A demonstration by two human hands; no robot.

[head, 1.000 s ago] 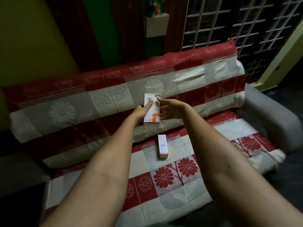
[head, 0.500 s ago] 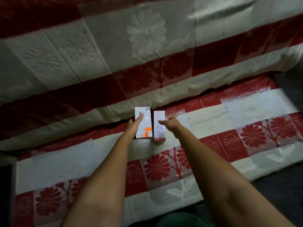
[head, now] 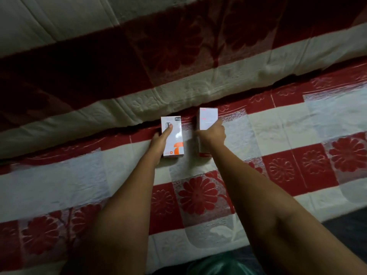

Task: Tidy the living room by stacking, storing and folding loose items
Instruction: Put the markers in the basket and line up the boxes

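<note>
A: Left hand (head: 158, 140) on the white box with orange mark (head: 173, 136); thumb laid straight along the front face, other fingers wrapped behind the left edge. Clamped on the box.

B: Right hand (head: 212, 135) on the white box with pink print (head: 207, 119); fingers curled over its lower half, index reaching up the right edge. Clamped likewise.

A: Both boxes upright on the sofa seat, at the crease below the backrest. Orange-marked box just left of the right-hand fingers, a narrow gap between the two boxes, not touching.

B: Pink-printed box set slightly farther back, its top above the other's.

A: Beneath both, the red-and-white floral cover (head: 278, 169), spread over seat and backrest. Nearer than the fingers, a large red flower motif (head: 198, 192).

B: Print on either box too small to read.
</note>
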